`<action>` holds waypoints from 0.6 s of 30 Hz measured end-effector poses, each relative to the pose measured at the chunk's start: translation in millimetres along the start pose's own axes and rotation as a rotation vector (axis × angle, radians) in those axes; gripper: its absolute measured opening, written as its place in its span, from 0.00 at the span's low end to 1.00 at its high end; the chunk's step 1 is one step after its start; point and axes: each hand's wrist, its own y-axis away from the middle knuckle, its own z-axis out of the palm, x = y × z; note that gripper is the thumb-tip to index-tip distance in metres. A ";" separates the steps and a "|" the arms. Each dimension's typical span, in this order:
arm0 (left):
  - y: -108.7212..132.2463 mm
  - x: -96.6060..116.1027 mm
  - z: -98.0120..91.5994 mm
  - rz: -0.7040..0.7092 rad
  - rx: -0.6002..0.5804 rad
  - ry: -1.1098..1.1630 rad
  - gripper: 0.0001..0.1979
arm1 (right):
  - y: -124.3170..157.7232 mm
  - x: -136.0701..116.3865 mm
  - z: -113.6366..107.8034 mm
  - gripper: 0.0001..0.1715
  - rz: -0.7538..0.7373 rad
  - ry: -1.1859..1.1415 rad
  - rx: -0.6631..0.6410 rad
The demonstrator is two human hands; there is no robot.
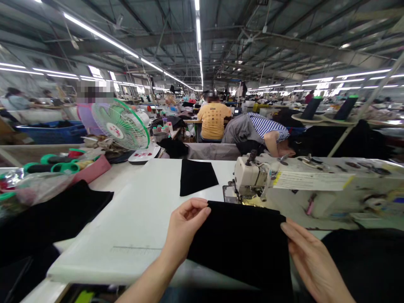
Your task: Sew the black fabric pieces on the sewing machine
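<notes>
Garment workshop floor under a steel-truss roof with long strip lights; rows of sewing stations recede ahead. Head view only. Work surface: a white table (110, 235) with a faint printed ruler scale (135, 250) near its front edge, which appears to give a flat, measurable area beside the machine. An industrial sewing machine (249, 176) stands at right on its own white bed, a paper label (312, 181) taped along it. A second black fabric piece (195, 176), a tapered panel, lies flat on the table just behind the work. A black fabric pile (53, 214) sits at far left, within arm's reach. Also present: a desk fan (121, 124) beyond the table, and two co-workers, one in a yellow T-shirt (214, 120), one in a striped top (265, 130), bent low.

Held piece: a black fabric panel (240, 244), raised at the near table edge, just in front of the machine. Left hand (186, 223): fingers half curled, pinching the panel's upper left corner. Right hand (315, 261): fingers extended, pads (295, 235) at the panel's right edge; thumb hidden, so grip cannot be confirmed. Hands set wide apart, apparently keeping the panel spread flat.
</notes>
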 end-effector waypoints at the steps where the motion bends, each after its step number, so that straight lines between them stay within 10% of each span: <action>1: -0.1 -0.3 -0.2 -0.002 0.002 0.004 0.09 | 1.1 -1.8 2.5 0.26 0.011 -0.019 0.004; 18: -8.8 0.7 9.8 -0.111 0.049 0.110 0.14 | -11.2 4.5 -12.9 0.22 -0.251 0.217 0.045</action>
